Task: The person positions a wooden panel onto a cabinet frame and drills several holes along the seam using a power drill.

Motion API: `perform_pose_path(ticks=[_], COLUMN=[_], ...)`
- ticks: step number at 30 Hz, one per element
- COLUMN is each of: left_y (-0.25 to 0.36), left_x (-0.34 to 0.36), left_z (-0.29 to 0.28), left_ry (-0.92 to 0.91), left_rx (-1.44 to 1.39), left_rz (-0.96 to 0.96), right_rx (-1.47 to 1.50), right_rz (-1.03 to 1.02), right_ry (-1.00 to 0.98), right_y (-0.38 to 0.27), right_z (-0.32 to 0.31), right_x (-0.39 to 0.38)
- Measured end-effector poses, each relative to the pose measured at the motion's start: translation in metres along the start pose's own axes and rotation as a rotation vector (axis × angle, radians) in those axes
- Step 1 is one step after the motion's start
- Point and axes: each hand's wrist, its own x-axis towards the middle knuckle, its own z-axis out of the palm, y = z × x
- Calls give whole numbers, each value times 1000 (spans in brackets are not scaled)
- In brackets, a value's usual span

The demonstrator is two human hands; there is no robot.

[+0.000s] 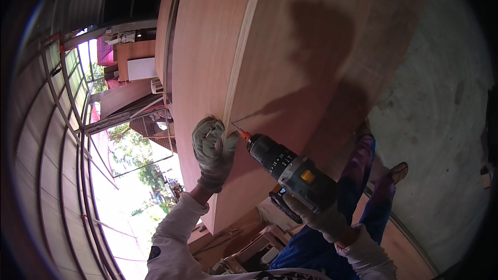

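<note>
Right hand point(324, 218), gloved, is wrapped tight around the grip of a cordless drill point(290, 171), dark body with a yellow patch. The orange-tipped bit point(241, 134) is touching the face of a reddish plywood panel point(290, 62), right by its pale exposed edge strip point(244, 46). Left hand point(212, 150), also in a knit work glove, is closed over that edge just beside the bit, fingers curled around the joint where a second plywood sheet point(199, 46) meets the first. The drill's shadow falls up and right across the panel face. Person wears white long sleeves and blue trousers point(311, 249); a sandalled foot point(398, 171) rests on the concrete floor point(441, 124) to the right. More board stock and a white panel point(141, 68) are stacked at the back left, near the glazed metal-framed wall point(78, 124). Some clutter sits low under the panels, too dim to identify.
</note>
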Motion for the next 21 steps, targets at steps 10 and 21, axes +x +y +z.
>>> perform_pose_path(ticks=[10,21], left_y=[-1,0], left_x=[-3,0], left_z=[0,-3], left_ry=[-10,14], left_rx=[-1,12], left_rz=[-17,55], right_rx=[-654,-716], right_rz=[-515,-398], right_ry=[-101,-253], right_y=[-4,4], right_z=[-9,-16], right_x=[6,-10])
